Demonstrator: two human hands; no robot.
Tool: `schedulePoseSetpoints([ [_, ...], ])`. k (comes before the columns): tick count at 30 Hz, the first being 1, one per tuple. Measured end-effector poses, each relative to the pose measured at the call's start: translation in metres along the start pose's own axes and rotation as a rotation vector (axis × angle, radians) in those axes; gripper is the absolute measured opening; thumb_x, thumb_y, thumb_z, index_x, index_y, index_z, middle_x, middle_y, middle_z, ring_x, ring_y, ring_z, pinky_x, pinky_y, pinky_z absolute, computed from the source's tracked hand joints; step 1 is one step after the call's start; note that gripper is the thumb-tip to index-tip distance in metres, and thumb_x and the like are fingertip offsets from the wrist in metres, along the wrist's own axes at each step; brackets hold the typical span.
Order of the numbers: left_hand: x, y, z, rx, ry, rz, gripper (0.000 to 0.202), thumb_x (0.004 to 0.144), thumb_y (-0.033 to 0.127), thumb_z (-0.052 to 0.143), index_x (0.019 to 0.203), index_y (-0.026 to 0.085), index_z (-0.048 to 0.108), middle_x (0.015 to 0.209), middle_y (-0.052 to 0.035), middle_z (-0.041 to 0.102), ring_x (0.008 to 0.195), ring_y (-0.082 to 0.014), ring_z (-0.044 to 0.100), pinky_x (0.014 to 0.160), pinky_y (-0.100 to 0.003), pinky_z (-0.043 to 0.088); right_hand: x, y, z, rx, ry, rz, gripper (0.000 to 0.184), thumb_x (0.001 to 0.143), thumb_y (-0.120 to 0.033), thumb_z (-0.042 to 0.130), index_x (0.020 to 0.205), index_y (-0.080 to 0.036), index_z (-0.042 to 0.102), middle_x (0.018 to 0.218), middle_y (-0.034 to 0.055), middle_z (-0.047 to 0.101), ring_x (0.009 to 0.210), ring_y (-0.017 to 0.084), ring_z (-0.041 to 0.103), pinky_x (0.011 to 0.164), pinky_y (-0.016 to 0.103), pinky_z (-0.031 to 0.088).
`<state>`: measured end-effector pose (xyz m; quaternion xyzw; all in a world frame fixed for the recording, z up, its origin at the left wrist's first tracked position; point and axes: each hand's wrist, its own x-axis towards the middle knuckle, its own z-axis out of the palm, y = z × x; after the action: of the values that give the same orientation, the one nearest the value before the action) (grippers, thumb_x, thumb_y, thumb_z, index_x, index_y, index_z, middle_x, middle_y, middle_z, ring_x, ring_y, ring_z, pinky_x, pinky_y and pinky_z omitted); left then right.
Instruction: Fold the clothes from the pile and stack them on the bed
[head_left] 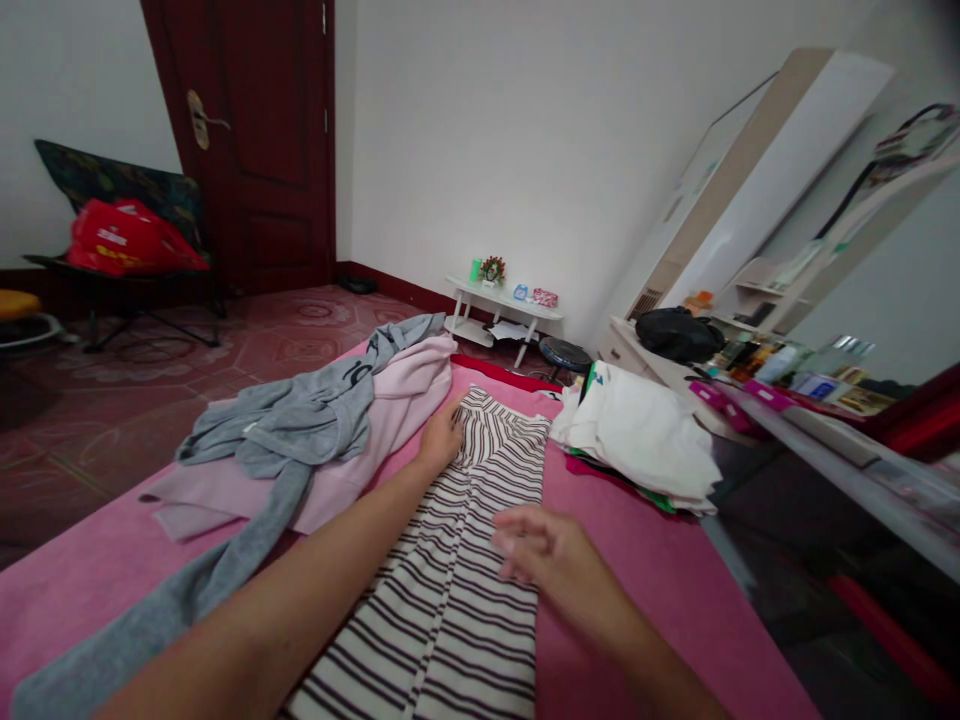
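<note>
A black-and-white striped garment (480, 540) lies lengthwise on the pink bed cover (637, 590), its sides folded inward along a middle line. At its far left edge, my left hand (442, 437) is closed on the fabric, with the fingertips partly hidden. My right hand (536, 550) hovers by the garment's right side, slightly blurred, its fingers loosely bent and apart with nothing in them. To the left, a grey garment (300, 410) is heaped over a pale pink one (409, 385). A stack of folded clothes (645, 430), white on top, sits to the right.
Beyond the bed's far end stands a small white table (502, 297) holding a plant and small items. On the right, a dresser (637, 350) carries a black bag (679, 333) and bottles. A chair with a red bag (135, 238) stands left, near the door (255, 130).
</note>
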<state>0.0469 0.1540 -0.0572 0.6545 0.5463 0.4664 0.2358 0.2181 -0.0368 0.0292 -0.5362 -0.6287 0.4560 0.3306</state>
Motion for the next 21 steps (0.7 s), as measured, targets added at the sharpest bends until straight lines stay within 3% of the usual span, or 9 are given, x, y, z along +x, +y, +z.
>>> schedulePoseSetpoints([
  [4,0.0,-0.004,0.004,-0.041,-0.047,0.07,0.039,0.082,0.006,0.046,0.107,0.022,0.071,0.108,-0.0021,0.07,0.103,-0.0172,0.062,0.096,-0.031,0.045,0.104,0.032,-0.047,0.168,0.418,0.072,0.035,0.069,-0.03,0.068,0.1,-0.017,0.056,0.081,0.0,0.064,0.06,0.013,0.063,0.048,0.022,0.05],
  [8,0.001,-0.005,0.004,-0.051,-0.034,0.092,0.035,0.081,0.012,0.054,0.11,0.02,0.07,0.113,-0.0049,0.068,0.11,-0.0203,0.059,0.1,-0.034,0.043,0.165,0.06,-0.068,0.099,0.529,0.129,0.049,0.073,-0.024,0.06,0.119,-0.018,0.045,0.066,-0.0033,0.062,0.054,0.013,0.062,0.05,0.026,0.053],
  [11,0.0,-0.001,0.003,-0.058,-0.029,0.128,0.044,0.079,0.016,0.058,0.123,0.02,0.063,0.122,-0.0049,0.063,0.116,-0.0207,0.056,0.104,-0.034,0.04,0.189,0.073,-0.069,-0.017,0.528,0.135,0.052,0.074,-0.023,0.058,0.124,-0.015,0.045,0.061,-0.0018,0.063,0.056,0.017,0.064,0.054,0.031,0.056],
  [15,-0.001,0.0,0.004,-0.014,-0.025,0.201,0.059,0.077,0.013,0.058,0.136,0.015,0.049,0.138,-0.0091,0.05,0.127,-0.0217,0.046,0.109,-0.033,0.034,0.206,0.085,-0.065,-0.24,0.539,0.041,0.046,0.076,-0.023,0.055,0.121,-0.014,0.054,0.095,0.0091,0.07,0.094,0.023,0.066,0.082,0.035,0.054],
  [18,0.0,-0.004,0.008,0.128,-0.039,0.171,0.066,0.076,0.012,0.058,0.139,0.012,0.042,0.14,-0.0132,0.047,0.129,-0.0234,0.044,0.108,-0.034,0.035,0.208,0.094,-0.058,-0.421,0.502,-0.038,0.046,0.081,-0.023,0.048,0.126,-0.014,0.054,0.127,0.0121,0.059,0.124,0.025,0.049,0.104,0.038,0.038],
  [21,0.0,-0.007,0.011,0.222,-0.033,0.129,0.063,0.075,0.007,0.057,0.137,0.009,0.044,0.139,-0.0159,0.046,0.128,-0.0246,0.044,0.108,-0.035,0.035,0.201,0.102,-0.048,-0.576,0.448,-0.078,0.047,0.087,-0.022,0.039,0.132,-0.011,0.049,0.143,0.0132,0.044,0.137,0.023,0.031,0.114,0.038,0.02],
])
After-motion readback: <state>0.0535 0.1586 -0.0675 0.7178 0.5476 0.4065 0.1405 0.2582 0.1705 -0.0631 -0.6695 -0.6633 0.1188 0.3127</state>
